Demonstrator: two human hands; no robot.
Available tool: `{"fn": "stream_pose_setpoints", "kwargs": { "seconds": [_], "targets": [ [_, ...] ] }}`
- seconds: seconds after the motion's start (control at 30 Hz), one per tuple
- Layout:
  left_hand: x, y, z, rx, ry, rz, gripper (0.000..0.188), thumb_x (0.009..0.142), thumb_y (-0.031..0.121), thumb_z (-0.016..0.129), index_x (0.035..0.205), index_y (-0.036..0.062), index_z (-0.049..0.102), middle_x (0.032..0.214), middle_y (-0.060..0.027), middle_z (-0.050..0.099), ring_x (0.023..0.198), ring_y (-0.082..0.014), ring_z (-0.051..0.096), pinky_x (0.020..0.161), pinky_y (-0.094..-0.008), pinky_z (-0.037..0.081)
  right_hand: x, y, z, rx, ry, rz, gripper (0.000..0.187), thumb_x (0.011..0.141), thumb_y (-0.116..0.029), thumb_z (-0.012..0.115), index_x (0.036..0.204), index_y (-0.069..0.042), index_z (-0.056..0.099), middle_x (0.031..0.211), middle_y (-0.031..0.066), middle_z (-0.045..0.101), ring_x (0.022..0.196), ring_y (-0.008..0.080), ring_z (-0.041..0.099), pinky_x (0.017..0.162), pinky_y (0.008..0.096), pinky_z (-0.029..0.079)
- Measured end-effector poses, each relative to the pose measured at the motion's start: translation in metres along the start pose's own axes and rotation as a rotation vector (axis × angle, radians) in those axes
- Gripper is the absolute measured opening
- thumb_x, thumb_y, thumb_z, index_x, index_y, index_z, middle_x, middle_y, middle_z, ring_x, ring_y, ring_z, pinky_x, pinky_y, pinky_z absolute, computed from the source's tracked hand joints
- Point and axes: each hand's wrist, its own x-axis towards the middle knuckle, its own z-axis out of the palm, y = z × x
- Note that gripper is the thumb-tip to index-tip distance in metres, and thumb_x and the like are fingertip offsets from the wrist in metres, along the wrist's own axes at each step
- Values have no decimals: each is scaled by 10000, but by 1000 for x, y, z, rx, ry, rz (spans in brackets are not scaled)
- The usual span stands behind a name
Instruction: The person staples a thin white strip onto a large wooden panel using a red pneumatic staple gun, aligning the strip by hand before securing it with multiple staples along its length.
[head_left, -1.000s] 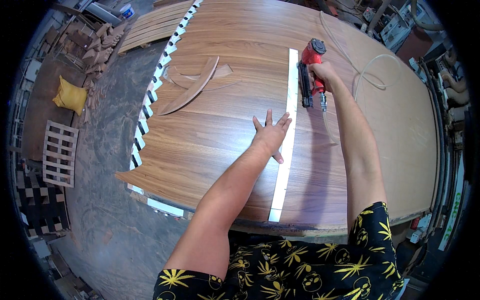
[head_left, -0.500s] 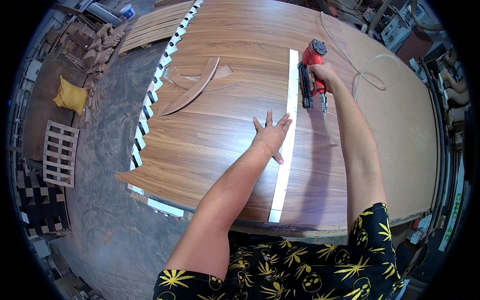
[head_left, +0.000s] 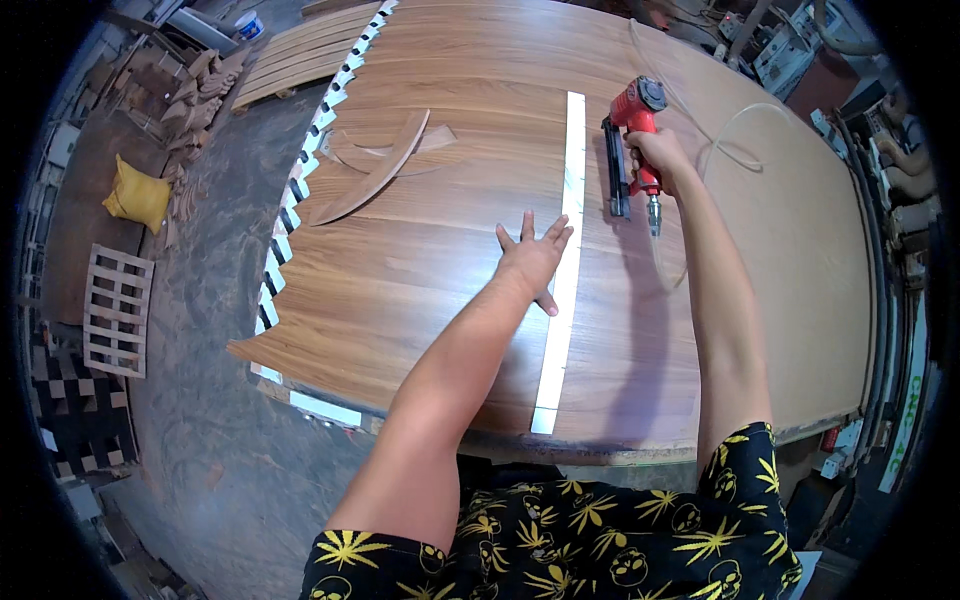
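Observation:
My left hand is pressed down with spread fingers on the wood-grain panel. Its fingertips and thumb reach onto a long, narrow white strip that runs lengthwise across the panel. In my right hand is a red and black air nail gun, gripped by its handle and held just right of the strip's far half. A clear air hose hangs from the metal fitting below the handle.
Curved wood offcuts lie on the panel's left part. Jagged white-and-black edging lines its left side. A plain tan board surface is at right, with hose loops over it. On the floor side are a slatted pallet and yellow sack.
The nail gun in my right hand has moved slightly to the right, farther from the white strip. My left hand keeps its place on the strip; the whole view has shifted a little.

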Motion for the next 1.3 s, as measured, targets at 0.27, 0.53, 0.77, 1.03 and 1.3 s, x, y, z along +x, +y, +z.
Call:
{"fn": "stream_pose_setpoints", "kwargs": {
  "seconds": [0.27,0.53,0.77,1.03,1.3],
  "targets": [
    [0,-1,12,72,62,10,1395,498,405,967,1588,176,127,1667,28,79,1508,-412,106,1110,-739,239,-140,19,-64,20,40,-141,100,846,-112,619,853,-13,605,614,3,529,475,112,509,437,312,435],
    [86,-81,-22,-18,639,80,1067,672,370,877,1535,122,300,1599,-91,313,1392,-382,398,1131,-455,388,-302,18,-81,210,11,-95,329,847,-54,597,1166,27,619,592,11,518,435,109,489,435,296,457],
    [-31,-25,22,-240,534,130,874,763,339,809,1500,129,388,1576,-123,351,1392,-370,406,1159,-442,345,-399,59,-117,312,112,-67,238,865,-36,631,1095,15,599,598,7,543,457,89,513,446,259,435],
    [-144,-3,103,-86,305,55,829,738,470,795,1472,267,469,1599,-42,334,1485,-369,231,1185,-603,191,-451,96,-136,440,211,-199,462,855,-36,650,1277,80,499,662,22,511,436,98,459,430,260,403],
    [-90,-1,88,-104,363,-101,834,756,475,787,1488,272,442,1611,-9,313,1497,-362,211,1181,-628,161,-466,116,-148,559,190,-166,443,847,-11,703,1237,37,498,761,57,581,480,109,514,446,254,426]
  ]
}}
